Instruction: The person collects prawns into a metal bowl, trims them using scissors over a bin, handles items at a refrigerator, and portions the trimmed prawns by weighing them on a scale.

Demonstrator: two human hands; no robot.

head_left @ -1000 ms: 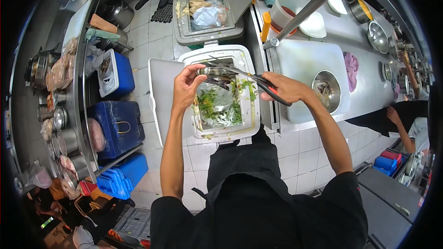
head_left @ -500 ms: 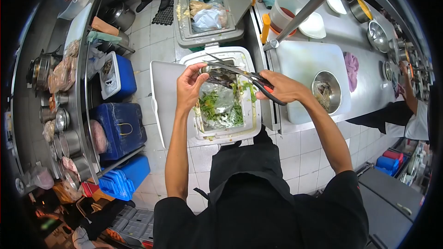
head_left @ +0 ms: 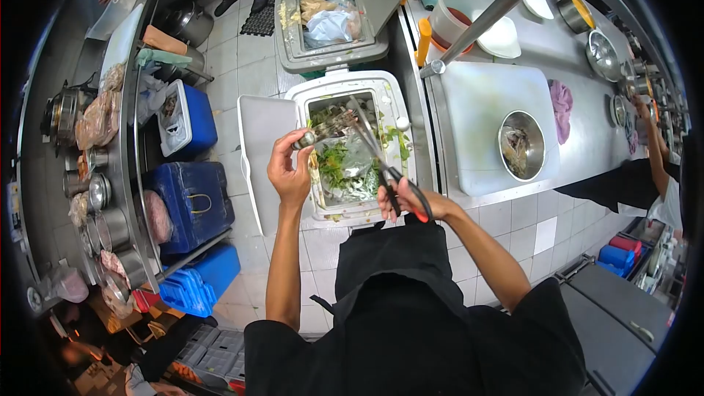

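My left hand pinches a greyish shellfish, possibly a prawn, over the left side of an open white bin. Leafy green scraps and clear plastic lie inside the bin. Black scissors with red-trimmed handles are in my right hand, closed round the handles at the bin's lower right. Their blades point up and left across the bin, near the shellfish. On a white cutting board to the right, a steel bowl holds more shellfish.
A second bin with plastic bags stands beyond. Blue coolers and a shelf of pots are on the left. A pink cloth lies beside the board. Another person's arm reaches over the counter at far right; another person stands at upper left.
My right hand has swung down and left with the scissors, whose blades now point more steeply upward. My left hand has moved slightly down and left with the shellfish.
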